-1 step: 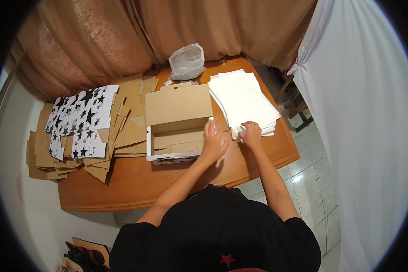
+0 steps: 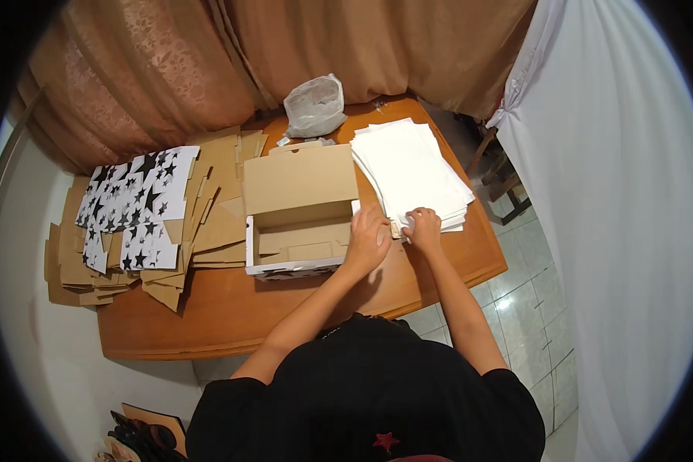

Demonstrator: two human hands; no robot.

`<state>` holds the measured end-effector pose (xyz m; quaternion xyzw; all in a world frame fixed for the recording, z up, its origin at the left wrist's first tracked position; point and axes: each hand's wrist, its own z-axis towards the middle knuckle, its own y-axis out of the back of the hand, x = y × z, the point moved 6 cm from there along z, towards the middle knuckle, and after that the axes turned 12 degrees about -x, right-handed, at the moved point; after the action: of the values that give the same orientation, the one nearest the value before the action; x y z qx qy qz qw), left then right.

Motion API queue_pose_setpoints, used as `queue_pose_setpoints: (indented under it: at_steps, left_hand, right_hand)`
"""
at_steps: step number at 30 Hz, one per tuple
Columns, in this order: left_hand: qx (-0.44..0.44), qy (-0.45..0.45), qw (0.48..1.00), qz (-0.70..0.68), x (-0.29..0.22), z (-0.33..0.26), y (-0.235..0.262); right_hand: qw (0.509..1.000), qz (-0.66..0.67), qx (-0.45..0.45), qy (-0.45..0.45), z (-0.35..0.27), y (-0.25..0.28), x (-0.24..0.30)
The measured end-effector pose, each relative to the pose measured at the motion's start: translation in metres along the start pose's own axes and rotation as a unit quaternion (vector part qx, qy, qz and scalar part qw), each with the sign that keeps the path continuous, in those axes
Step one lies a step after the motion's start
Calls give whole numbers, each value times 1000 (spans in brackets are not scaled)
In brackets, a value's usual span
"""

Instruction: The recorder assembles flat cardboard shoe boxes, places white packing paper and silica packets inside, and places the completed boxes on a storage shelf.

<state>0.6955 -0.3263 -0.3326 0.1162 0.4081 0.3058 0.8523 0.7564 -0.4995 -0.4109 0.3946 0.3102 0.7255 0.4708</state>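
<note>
white sheet stack (image 2: 412, 169) on worktop (image 2: 285, 308) is being pinched at its near corner by right hand (image 2: 423, 227); left hand (image 2: 368, 239), loosely curled, is being rested beside open cardboard box (image 2: 300, 212).

Open cardboard box (image 2: 296, 223): rectangular, brown inside, white star-printed outside, set mid-table with lid raised. Flattened box blanks (image 2: 135, 208): brown and black-starred white, stacked at left. Translucent plastic bag (image 2: 314, 105): placed at the table's far edge.
</note>
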Motion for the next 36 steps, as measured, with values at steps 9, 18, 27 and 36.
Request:
queue_pose_setpoints:
  at_steps: [9, 18, 27, 36]
  left_hand:
    - [177, 381, 886, -195, 60, -6, -87]
    - [159, 681, 652, -294, 74, 4, -114]
    - [106, 277, 944, -145, 62, 54, -49]
    - [64, 393, 904, -153, 138, 22, 100]
  right_hand:
    - [997, 42, -65, 6, 4, 5, -15]
    - [979, 93, -180, 4, -10, 78, 45]
    - [967, 210, -128, -63, -12, 108, 67]
    - [937, 336, -80, -55, 28, 105, 112]
